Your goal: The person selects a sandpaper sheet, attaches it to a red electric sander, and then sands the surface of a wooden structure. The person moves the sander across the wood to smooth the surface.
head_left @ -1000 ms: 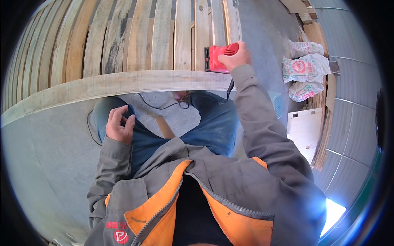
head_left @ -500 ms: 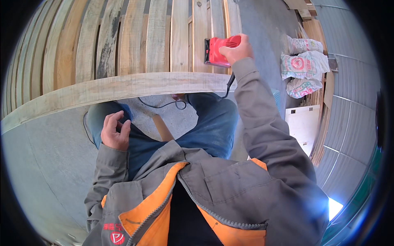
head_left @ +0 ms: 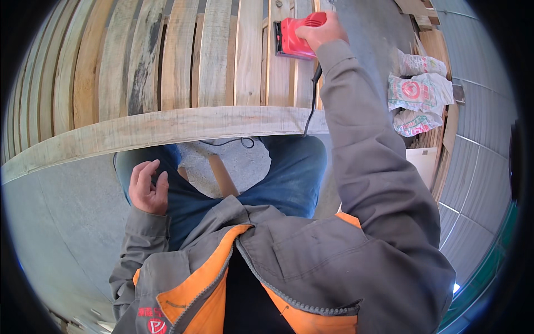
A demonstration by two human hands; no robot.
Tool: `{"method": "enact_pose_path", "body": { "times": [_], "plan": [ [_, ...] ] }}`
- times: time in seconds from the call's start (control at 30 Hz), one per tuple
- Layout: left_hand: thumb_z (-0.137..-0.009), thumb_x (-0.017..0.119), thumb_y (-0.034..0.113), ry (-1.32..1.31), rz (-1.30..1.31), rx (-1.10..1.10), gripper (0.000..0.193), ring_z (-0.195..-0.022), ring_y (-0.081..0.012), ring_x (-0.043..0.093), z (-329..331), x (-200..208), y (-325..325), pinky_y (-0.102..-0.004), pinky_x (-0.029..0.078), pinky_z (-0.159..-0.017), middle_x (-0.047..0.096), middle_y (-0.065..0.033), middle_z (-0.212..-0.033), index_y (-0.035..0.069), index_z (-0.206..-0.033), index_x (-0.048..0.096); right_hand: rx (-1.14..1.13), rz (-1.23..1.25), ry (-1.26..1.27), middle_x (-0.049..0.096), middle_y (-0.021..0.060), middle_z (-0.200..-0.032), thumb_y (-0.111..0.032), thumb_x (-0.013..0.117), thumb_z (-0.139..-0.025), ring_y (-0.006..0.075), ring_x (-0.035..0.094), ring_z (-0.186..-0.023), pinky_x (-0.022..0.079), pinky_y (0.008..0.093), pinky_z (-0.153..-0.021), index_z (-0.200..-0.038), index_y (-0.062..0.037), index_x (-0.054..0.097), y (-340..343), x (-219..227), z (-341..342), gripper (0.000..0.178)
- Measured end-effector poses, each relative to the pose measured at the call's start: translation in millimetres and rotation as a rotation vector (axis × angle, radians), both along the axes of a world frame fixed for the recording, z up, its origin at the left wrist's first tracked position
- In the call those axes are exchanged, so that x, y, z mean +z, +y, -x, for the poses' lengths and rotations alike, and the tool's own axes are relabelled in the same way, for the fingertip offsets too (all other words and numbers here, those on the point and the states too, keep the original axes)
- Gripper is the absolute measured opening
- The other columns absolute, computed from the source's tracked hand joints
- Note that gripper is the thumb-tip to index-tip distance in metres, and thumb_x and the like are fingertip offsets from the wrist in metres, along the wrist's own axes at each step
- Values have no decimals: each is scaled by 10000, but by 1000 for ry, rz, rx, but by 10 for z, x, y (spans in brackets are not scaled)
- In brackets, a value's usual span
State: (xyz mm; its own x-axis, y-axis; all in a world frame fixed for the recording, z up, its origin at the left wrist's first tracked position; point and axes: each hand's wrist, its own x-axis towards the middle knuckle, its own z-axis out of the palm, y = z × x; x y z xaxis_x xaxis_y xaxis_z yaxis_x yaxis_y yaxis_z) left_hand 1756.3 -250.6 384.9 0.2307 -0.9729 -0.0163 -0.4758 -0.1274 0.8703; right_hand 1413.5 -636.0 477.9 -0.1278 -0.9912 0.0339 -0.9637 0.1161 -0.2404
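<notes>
A red electric sander [head_left: 292, 40] rests its black-edged pad on the slats near the right end of a wooden slatted frame. My right hand [head_left: 326, 32] is wrapped round its body from the right, arm stretched far forward. From the sander a black cord [head_left: 312, 100] drops over the pale front rail [head_left: 183, 127] of the frame. Above my left thigh hovers my left hand [head_left: 148, 188], empty, with loosely bent fingers and the thumb apart. It touches no part of the wood.
Parallel wooden slats [head_left: 179, 61] with gaps between them run away from me. A loop of cord [head_left: 246, 142] hangs below the rail, between my knees. White printed sacks [head_left: 420, 92] lie on stacked boards at the right, beside a grey ribbed wall [head_left: 484, 100].
My right hand has pushed the sander farther away along the slats, off from the front rail. My left hand has shifted slightly left and stays empty.
</notes>
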Motion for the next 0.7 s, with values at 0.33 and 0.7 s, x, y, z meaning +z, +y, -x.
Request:
{"method": "enact_pose_path", "body": {
  "times": [0.33, 0.7],
  "plan": [
    [-819, 768, 141, -434, 39, -28, 296, -1126, -363, 612, -346, -190, -196, -465, 461, -1006, 691, -141, -1157, 46, -1095, 720, -47, -23, -56, 711, 163, -1163, -327, 840, -645, 316, 699, -1080, 570, 391, -945, -1295, -57, 589, -48, 82, 162, 747],
    [-825, 769, 162, -433, 41, -2, 280, -1122, -352, 624, -306, -196, -181, -457, 468, -997, 704, -129, -1157, 50, -1078, 725, -67, 16, -34, 682, 203, -1171, -318, 842, -652, 339, 681, -1084, 560, 412, -958, -1283, -32, 591, 771, -7, 356, 737]
  ]
}}
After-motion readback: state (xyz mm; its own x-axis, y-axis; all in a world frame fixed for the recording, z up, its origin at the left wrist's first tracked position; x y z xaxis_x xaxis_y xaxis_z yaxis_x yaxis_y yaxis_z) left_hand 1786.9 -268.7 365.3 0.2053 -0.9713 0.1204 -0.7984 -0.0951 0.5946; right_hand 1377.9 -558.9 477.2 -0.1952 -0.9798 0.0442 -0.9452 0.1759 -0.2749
